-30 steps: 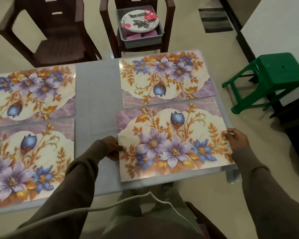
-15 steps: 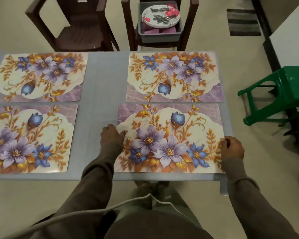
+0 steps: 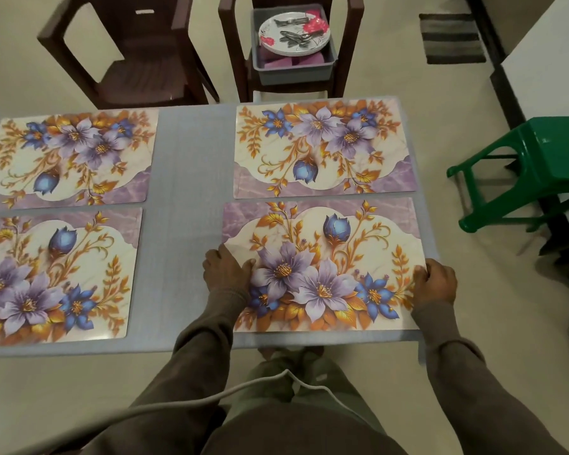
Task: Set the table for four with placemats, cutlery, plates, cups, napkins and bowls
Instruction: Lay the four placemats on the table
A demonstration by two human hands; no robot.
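Observation:
Four floral placemats lie on the grey table [image 3: 188, 192]. The near right placemat [image 3: 326, 257] is between my hands. My left hand [image 3: 227, 274] rests on its left edge, thumb on the mat. My right hand [image 3: 436, 284] grips its right edge with curled fingers. The far right placemat [image 3: 322, 149], far left placemat [image 3: 69, 156] and near left placemat [image 3: 53, 277] lie flat, untouched. Beyond the table a grey tub [image 3: 293, 72] sits on a chair, holding stacked floral plates [image 3: 270, 44] with cutlery [image 3: 293, 36] on top and pink items beneath.
Two dark brown chairs stand at the far side, one bare [image 3: 138, 70] and one [image 3: 352, 44] carrying the tub. A green plastic stool [image 3: 539, 165] stands right of the table. A striped rug [image 3: 450, 37] and a white surface [image 3: 546, 60] lie further right.
The near right placemat has been turned square to the table edge and to the mat behind it. Both hands stayed at its side edges. My view shifted left and up.

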